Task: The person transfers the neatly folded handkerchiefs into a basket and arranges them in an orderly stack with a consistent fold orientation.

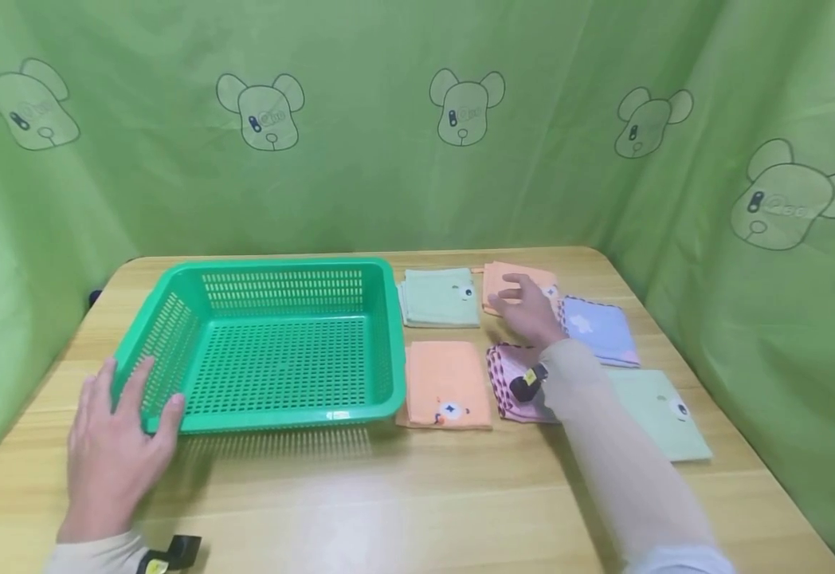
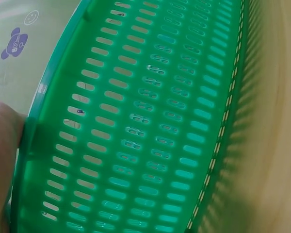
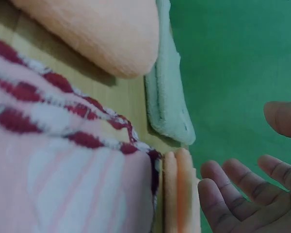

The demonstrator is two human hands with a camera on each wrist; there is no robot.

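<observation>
A large green plastic basket [image 1: 284,363] with slotted walls stands on the left of the table, nothing inside. My left hand [image 1: 119,438] is at its near left corner, fingers spread and fairly straight, fingertips and thumb overlapping the rim. In the left wrist view, part of that hand shows beside the rim [image 2: 43,87]. My right hand [image 1: 528,311] reaches over the far orange folded towel [image 1: 496,279], its thumb and fingers apart with nothing between them. Below its wrist lies a pink towel [image 1: 507,367] with a dark checked edge, partly hidden by the sleeve.
Between basket and right hand lie a pale green towel [image 1: 435,299] and a nearer orange towel [image 1: 446,383]. A lilac-blue towel [image 1: 600,327] and another pale green towel [image 1: 664,414] lie to the right. Green curtains [image 1: 360,159] surround the wooden table [image 1: 303,502].
</observation>
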